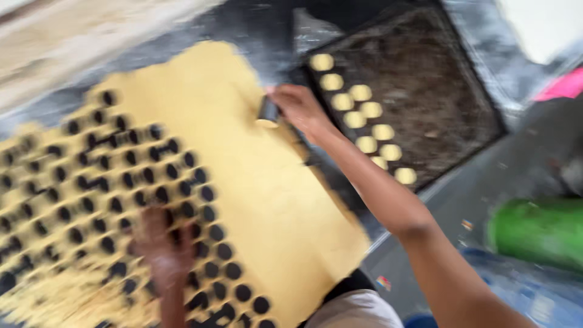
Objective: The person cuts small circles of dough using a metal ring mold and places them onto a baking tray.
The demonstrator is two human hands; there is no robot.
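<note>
One dark worktop point(255, 24); yellow dough sheet point(267, 200); black tray point(449, 103)

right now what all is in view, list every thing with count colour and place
dough sheet: one, yellow, spread over the dark worktop, left and centre; its left part is full of round cut holes
baking tray: one, dark, upper right
dough rounds: about ten, pale yellow, in a loose line along the tray's left side
round cutter: one, dark and small, over the dough near its upper right edge
green object: one, blurred, right edge
pink object: one, right edge, only partly in view
worktop: one, dark grey
left hand: resting flat on the cut part of the dough, lower left
right hand: grip closed on the round cutter
</note>
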